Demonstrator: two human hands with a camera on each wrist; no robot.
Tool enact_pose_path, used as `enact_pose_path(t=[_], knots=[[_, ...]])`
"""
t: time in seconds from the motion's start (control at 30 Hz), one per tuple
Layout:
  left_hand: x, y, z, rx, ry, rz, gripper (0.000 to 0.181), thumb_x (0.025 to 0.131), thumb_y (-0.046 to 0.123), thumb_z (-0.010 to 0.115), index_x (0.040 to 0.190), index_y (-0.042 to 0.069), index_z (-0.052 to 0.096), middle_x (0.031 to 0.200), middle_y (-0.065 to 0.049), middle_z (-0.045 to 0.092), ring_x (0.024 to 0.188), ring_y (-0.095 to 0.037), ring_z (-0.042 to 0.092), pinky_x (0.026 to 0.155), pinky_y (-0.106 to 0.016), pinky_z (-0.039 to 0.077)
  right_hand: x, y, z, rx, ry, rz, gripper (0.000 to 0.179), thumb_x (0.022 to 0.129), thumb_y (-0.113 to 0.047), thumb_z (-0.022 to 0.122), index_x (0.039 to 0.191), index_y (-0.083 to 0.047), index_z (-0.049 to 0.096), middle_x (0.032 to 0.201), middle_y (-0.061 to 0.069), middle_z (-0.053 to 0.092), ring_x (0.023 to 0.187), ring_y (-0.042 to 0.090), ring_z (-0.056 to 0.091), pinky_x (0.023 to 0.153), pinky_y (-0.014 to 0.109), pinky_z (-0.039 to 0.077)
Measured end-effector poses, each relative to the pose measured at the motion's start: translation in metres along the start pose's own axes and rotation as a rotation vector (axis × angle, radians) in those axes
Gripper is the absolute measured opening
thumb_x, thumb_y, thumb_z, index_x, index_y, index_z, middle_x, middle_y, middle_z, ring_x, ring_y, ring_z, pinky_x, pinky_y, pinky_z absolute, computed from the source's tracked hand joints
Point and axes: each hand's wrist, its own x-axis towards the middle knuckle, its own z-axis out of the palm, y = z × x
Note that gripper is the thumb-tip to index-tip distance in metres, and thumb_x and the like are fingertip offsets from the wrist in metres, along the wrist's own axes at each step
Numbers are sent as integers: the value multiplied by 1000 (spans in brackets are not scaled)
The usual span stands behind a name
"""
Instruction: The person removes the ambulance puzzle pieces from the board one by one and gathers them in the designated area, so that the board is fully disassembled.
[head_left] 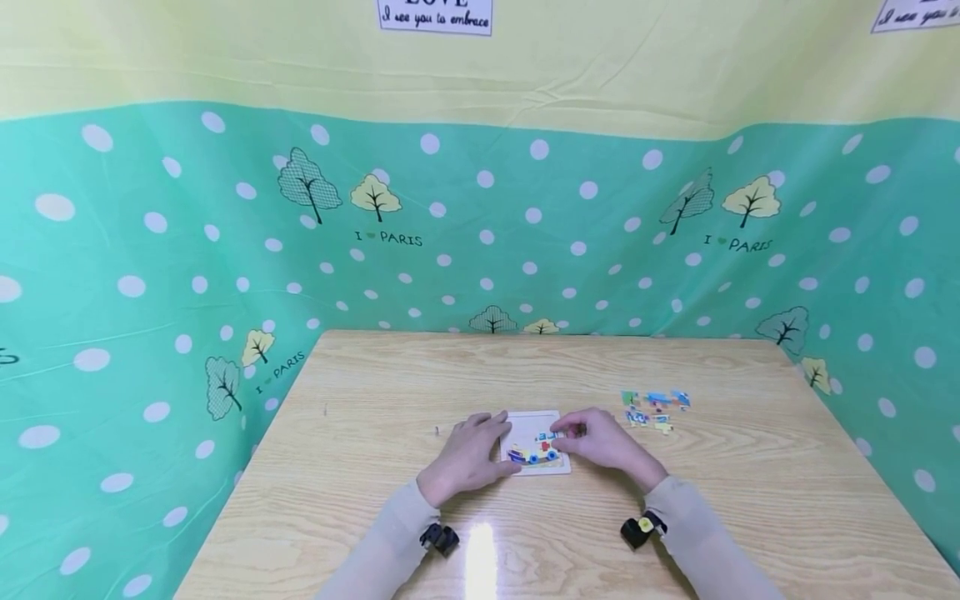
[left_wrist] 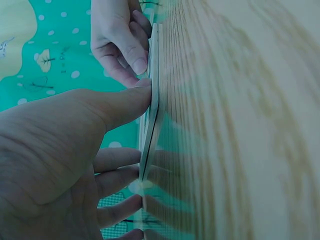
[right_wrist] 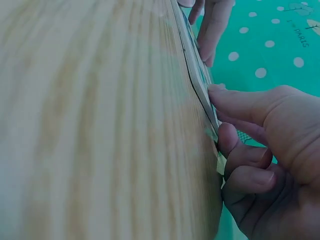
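Observation:
A white-framed jigsaw board [head_left: 534,469] lies on the table, with a vehicle picture partly filled in along its lower part. My left hand [head_left: 470,454] rests on the board's left side, its fingers spread and fairly straight. In the left wrist view its thumb [left_wrist: 127,102] touches the board's near edge. My right hand [head_left: 597,437] is over the board's right side, with thumb and forefinger close together at a small puzzle piece [head_left: 554,434], mostly hidden by the fingertips. The right wrist view shows that hand's other fingers [right_wrist: 250,177] curled in beside the board.
Several loose puzzle pieces [head_left: 657,400] lie in a group right of the board. A tiny object [head_left: 437,431] lies left of the left hand. The wooden table [head_left: 360,383] meets a green dotted cloth [head_left: 517,208] at its back and sides.

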Motion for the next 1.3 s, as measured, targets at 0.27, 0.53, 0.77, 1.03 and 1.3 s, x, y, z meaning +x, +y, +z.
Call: enact_pose_path(t=[0.27, 0.53, 0.77, 1.03, 1.3], knots=[[0, 0, 1, -3, 0, -10, 76, 94, 52, 77, 154, 9, 57, 167, -9, 47, 155, -38, 42, 126, -61, 36, 1, -2, 1, 12, 5, 2, 22, 94, -21, 82, 113, -11, 78, 81, -2, 58, 73, 14, 52, 65, 24, 41], [1, -1, 2, 13, 5, -2, 76, 94, 53, 77, 153, 10, 58, 167, -9, 47, 154, -39, 43, 125, -61, 37, 2, 0, 2, 43, 22, 16, 19, 91, -20, 84, 108, -15, 76, 82, -2, 60, 74, 13, 52, 66, 24, 42], [1, 0, 1, 17, 6, -5, 75, 94, 52, 77, 153, 10, 58, 167, -9, 48, 154, -38, 43, 125, -60, 37, 3, 3, 0, 65, 52, -28, 8, 98, -20, 75, 104, -15, 78, 99, -2, 73, 95, 15, 64, 85, 32, 51], [1, 0, 1, 2, 6, -6, 74, 94, 50, 78, 153, 9, 58, 167, -10, 47, 154, -39, 42, 125, -61, 36, 3, 6, 1, 94, 57, -6, 9, 100, -19, 74, 105, -15, 79, 106, -2, 77, 102, 15, 66, 92, 36, 51], [1, -2, 2, -8, 13, 6, 71, 98, 51, 73, 153, 8, 58, 167, -10, 48, 153, -39, 43, 125, -61, 37, 2, 6, -1, 116, 51, 33, 10, 100, -19, 74, 107, -16, 80, 110, -2, 78, 109, 17, 68, 99, 42, 52]])
